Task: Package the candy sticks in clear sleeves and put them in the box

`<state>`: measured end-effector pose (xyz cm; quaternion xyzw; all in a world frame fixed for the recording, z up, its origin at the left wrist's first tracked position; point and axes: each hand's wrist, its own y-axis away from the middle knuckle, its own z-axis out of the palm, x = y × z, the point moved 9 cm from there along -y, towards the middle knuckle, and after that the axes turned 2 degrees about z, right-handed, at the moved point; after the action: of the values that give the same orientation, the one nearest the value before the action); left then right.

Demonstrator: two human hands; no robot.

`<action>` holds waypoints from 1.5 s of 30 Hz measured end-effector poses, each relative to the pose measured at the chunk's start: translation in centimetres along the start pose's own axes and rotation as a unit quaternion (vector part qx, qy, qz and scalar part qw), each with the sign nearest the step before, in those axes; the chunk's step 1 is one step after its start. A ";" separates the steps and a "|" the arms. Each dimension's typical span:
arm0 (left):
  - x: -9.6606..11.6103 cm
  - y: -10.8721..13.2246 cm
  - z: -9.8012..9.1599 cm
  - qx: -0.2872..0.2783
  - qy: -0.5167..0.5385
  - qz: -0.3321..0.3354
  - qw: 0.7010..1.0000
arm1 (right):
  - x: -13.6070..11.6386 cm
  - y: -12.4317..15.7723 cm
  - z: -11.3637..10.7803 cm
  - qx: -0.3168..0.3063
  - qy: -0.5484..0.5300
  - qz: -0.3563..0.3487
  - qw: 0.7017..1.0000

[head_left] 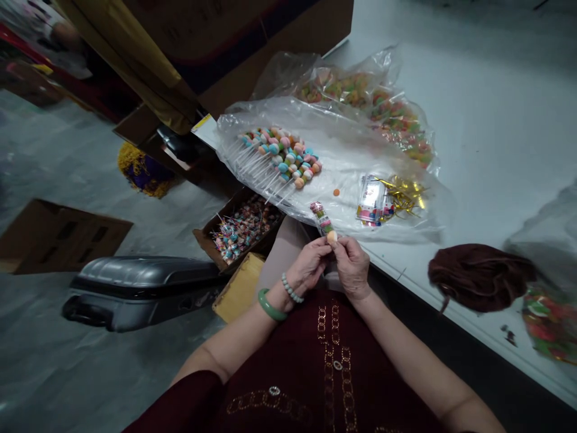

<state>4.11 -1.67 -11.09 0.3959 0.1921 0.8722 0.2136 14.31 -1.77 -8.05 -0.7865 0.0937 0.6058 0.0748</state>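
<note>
Candy (321, 219) between 2 hands (311, 261) (353, 264)

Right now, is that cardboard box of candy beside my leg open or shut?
Open: no flap covers the top of the cardboard box, and the heap of candy inside shows plainly.

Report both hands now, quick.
Left hand: closed, fingertips pinching the near end of the candy.
Right hand: closed, fingertips pinching the same end.
</note>
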 end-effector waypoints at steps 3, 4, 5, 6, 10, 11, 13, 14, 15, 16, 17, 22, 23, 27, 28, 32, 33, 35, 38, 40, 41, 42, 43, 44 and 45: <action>-0.8 0.7 0.8 -0.033 0.061 -0.081 0.994 | -0.7 -0.4 -0.3 0.004 0.043 -0.027 0.999; -1.1 0.9 0.9 -0.037 0.076 -0.109 0.990 | -0.8 -0.5 -0.4 0.003 0.053 -0.029 0.998; -1.3 1.0 0.9 -0.039 0.086 -0.127 0.987 | -0.9 -0.6 -0.4 0.001 0.061 -0.032 0.998; -1.4 1.0 0.9 -0.041 0.089 -0.132 0.986 | -1.1 -0.7 -0.4 -0.002 0.066 -0.038 0.997; -0.7 0.0 0.3 -0.026 0.050 -0.067 0.996 | -1.7 -0.6 0.0 -0.028 0.053 -0.051 0.997; -0.7 -0.3 0.1 -0.022 0.039 -0.055 0.997 | -1.5 -0.6 0.2 -0.035 0.035 -0.040 0.998; -0.7 -0.6 -0.1 -0.019 0.017 -0.046 0.999 | -0.6 -0.6 0.3 -0.037 -0.021 0.009 0.999; -0.6 -0.7 -0.3 -0.015 0.001 -0.036 0.999 | -0.1 -0.7 0.2 -0.033 -0.052 0.037 0.997; -0.4 -0.8 -0.6 -0.009 -0.017 -0.024 1.000 | 0.4 -0.7 0.2 -0.028 -0.078 0.062 0.995; -0.1 -0.8 -1.0 0.002 -0.037 -0.012 0.999 | 0.8 -0.7 0.1 -0.023 -0.098 0.080 0.992; 0.1 -0.7 -1.4 0.015 -0.056 -0.004 0.998 | 1.0 -0.7 0.0 -0.018 -0.111 0.090 0.990; 0.7 -0.4 -2.0 0.023 -0.078 -0.027 0.996 | -0.9 -1.0 -1.1 0.008 -0.023 -0.007 1.000; 0.8 -0.5 -1.9 0.017 -0.055 -0.038 0.998 | -1.7 -0.9 -1.0 -0.002 0.007 -0.048 0.999; 1.4 -1.2 -2.2 0.051 0.088 -0.071 0.992 | -3.8 0.0 0.4 -0.074 0.068 -0.154 0.983; 1.6 -1.4 -2.4 0.065 0.115 -0.070 0.989 | -3.9 0.2 0.6 -0.082 0.068 -0.163 0.981; 1.7 -1.4 -2.3 0.094 0.177 -0.071 0.977 | -3.4 0.2 -0.8 -0.013 0.063 -0.137 0.989; 1.6 -1.2 -2.3 0.098 0.186 -0.071 0.975 | -3.1 0.1 -1.5 0.016 0.061 -0.124 0.990; 1.6 -1.1 -2.1 0.102 0.198 -0.066 0.973 | -2.7 0.0 -2.1 0.043 0.043 -0.094 0.994; 1.7 -1.1 -2.0 0.098 0.214 -0.056 0.970 | -1.4 -0.2 -1.1 -0.015 -0.076 -0.002 0.997; 1.7 -1.2 -2.0 0.095 0.222 -0.052 0.969 | -0.4 0.0 0.3 -0.068 -0.184 0.082 0.977; 1.8 -1.3 -2.0 0.093 0.226 -0.051 0.968 | -0.2 0.3 1.0 -0.089 -0.226 0.112 0.964; 1.8 -1.3 -2.1 0.091 0.228 -0.049 0.968 | -0.1 0.5 1.5 -0.105 -0.253 0.129 0.953; 1.9 -1.4 -2.1 0.087 0.230 -0.048 0.968 | -0.1 0.7 1.8 -0.114 -0.268 0.135 0.947; 1.9 -1.4 -2.0 0.083 0.232 -0.048 0.968 | -0.2 0.8 1.8 -0.114 -0.273 0.134 0.946; 1.9 -1.4 -1.9 0.080 0.236 -0.048 0.967 | -0.3 0.8 1.7 -0.108 -0.271 0.129 0.948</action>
<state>1.81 0.19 -11.80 0.1849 0.3249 0.9115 0.1716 12.42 -2.13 -8.26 -0.5770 0.1048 0.8072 -0.0669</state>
